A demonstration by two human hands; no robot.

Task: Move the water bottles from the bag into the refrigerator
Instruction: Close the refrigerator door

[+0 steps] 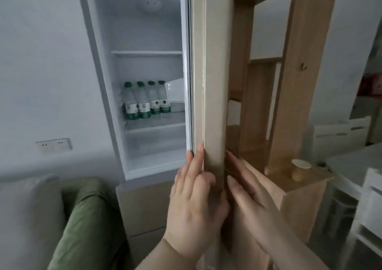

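Both hands rest flat on the edge of the door [213,83], which stands nearly edge-on to the camera. The left hand [196,199] lies against the door's inner side, fingers straight and close together, tips pointing up along the white seal; it presses rather than grasps. The right hand [246,189] lies on the outer beige face, fingers likewise straight and a little spread, palm toward the panel. Neither hand curls around anything.

Past the door, the fridge [144,42] is open and white inside. Four bottles [146,100] with green caps and green-and-white labels stand upright in a row on a glass shelf [155,125], shoulder to shoulder, toward the left wall of the compartment. A clear bin sits just right of them; whether it belongs to the door cannot be told.

Lower left, a green cushion [82,218] leans beside a grey sofa arm. A wall socket [53,144] is left of the fridge. To the right stands a wooden shelf unit [301,83] with a small cup [299,169] on its ledge.
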